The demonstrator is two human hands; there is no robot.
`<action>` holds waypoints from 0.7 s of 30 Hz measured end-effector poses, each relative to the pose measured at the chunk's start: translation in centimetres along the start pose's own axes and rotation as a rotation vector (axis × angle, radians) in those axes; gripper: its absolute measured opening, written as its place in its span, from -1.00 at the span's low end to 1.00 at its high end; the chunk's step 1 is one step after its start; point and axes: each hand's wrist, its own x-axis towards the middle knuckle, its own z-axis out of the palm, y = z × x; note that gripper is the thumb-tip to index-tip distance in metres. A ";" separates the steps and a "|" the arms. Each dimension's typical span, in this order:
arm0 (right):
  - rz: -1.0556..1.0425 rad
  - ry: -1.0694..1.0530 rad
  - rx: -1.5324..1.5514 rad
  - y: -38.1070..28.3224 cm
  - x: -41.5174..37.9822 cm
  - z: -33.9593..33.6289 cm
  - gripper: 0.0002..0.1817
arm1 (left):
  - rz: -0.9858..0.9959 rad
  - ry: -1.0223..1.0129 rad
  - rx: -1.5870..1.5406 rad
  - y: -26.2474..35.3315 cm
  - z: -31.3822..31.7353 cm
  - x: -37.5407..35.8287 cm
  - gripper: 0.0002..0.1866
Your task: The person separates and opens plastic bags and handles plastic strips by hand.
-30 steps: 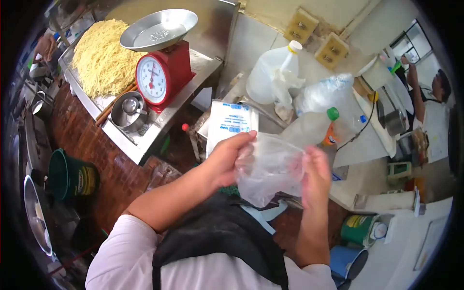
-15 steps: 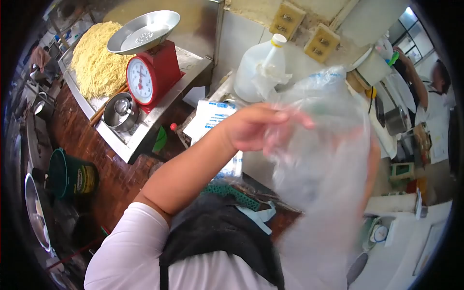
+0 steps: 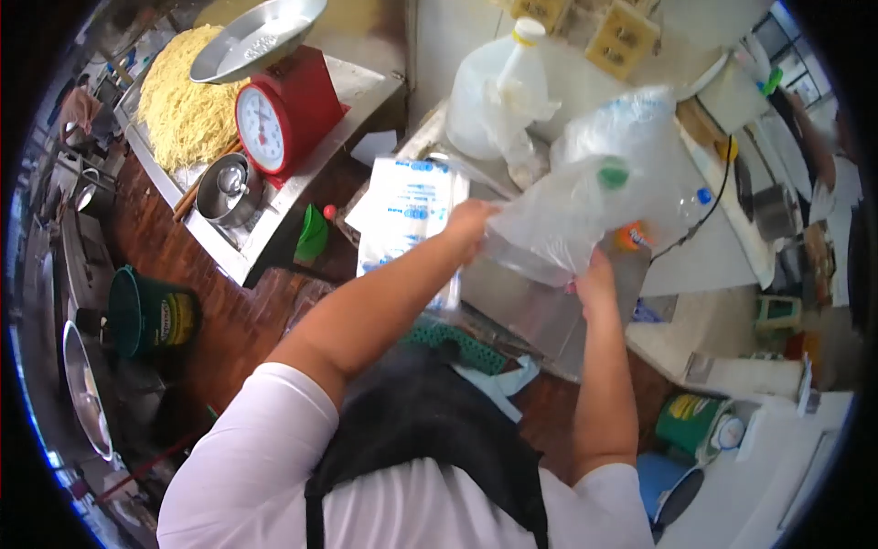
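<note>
A clear plastic bag [image 3: 549, 233] stretches between my two hands over the counter. My left hand [image 3: 471, 229] is closed on the bag's left edge, above the stack of packaged plastic bags [image 3: 407, 215] with blue print. On the other side, my right hand [image 3: 596, 282] pinches the lower right edge of the bag. Behind it lie more clear plastic [image 3: 622, 128], a bottle with a blue cap [image 3: 702, 196] and an orange label [image 3: 631, 235], all partly covered. A large translucent jug [image 3: 480, 96] with a white cap stands at the back.
On the metal table at left are a red weighing scale [image 3: 302, 105], a heap of yellow noodles [image 3: 187, 101] and a steel pot [image 3: 224, 197]. A green bucket [image 3: 137, 316] stands on the floor. Another person's arm [image 3: 809, 137] shows at far right.
The bag, held up and blurred before, is now lower over the counter. My right hand has come into clear view, and my left hand has moved slightly down.
</note>
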 end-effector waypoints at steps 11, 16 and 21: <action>-0.248 -0.330 -0.172 0.0 -13.3 -0.4 -0.77 | 0.214 -0.535 0.359 8.7 -5.7 -17.4 -0.62; -0.588 -0.409 -0.637 5.0 -15.1 5.0 -0.79 | 0.001 -1.011 0.638 3.7 -7.2 -20.9 -0.59; -0.157 -0.521 -0.393 -0.8 -15.8 3.7 -0.83 | 0.235 -0.924 0.623 0.5 -7.5 -20.7 -0.55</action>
